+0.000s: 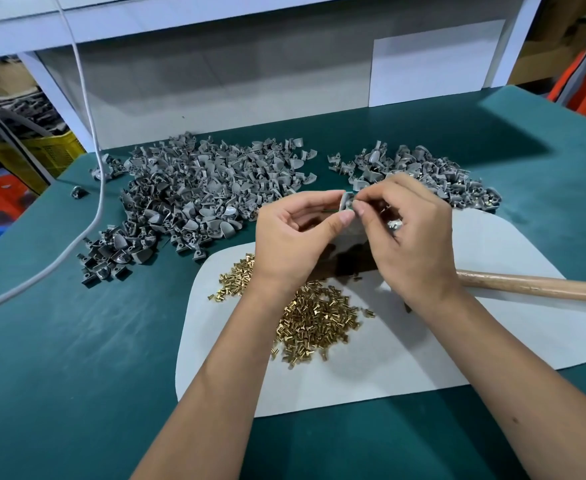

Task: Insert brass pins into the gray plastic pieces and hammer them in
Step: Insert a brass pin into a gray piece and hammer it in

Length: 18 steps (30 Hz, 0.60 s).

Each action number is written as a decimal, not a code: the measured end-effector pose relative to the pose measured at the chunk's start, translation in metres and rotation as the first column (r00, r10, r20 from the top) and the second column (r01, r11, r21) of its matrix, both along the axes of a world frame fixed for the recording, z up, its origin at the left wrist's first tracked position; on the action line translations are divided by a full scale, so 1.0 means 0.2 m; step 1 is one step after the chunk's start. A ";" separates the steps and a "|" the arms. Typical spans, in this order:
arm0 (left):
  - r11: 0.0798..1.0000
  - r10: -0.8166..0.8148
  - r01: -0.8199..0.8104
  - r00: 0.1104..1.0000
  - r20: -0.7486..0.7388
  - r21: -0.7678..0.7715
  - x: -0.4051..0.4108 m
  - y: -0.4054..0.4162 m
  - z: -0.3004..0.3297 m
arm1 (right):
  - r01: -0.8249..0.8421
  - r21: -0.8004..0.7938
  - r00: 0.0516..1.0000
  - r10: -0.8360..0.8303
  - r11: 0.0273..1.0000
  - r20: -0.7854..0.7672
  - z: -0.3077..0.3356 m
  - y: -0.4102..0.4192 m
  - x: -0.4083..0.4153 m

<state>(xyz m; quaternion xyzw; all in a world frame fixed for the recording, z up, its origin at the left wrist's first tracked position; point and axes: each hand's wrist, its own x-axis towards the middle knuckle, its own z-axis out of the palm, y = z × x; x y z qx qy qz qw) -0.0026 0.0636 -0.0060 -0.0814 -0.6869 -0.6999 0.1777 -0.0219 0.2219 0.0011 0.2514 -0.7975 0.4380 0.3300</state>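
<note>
Head view: both hands on one gray piece above the pin pile

Head camera looks down on a green table (76,393). Left hand (293,237) pinches a gray plastic piece (347,206) between thumb and forefinger, raised above the white mat (492,323). Right hand (412,233) meets it from the other side, fingertips pinched at the piece's top edge; whatever it pinches is too small to make out, a pin cannot be confirmed. A second pale piece seems tucked under the right hand's curled fingers, unclear.

Brass pins (314,320) lie in a loose pile on the mat, directly below the wrists, with a smaller scatter under the left hand's side. Wooden hammer handle (541,285) lies on the mat's right part, running out of frame at right; its head is hidden behind the right hand.

Large heap of gray pieces (198,188) sits on the table beyond the mat, to the left. Smaller heap (423,171) sits beyond the mat to the right, some showing brass. Gray cable (94,140) hangs down and crosses the table's left side. Yellow crate (54,148) off the table at far left.
</note>
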 end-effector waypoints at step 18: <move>1.000 -0.014 0.015 0.998 0.060 -0.022 0.02 0.00 0.02 | -0.021 0.074 0.999 0.017 0.997 0.049 0.00 0.00 0.03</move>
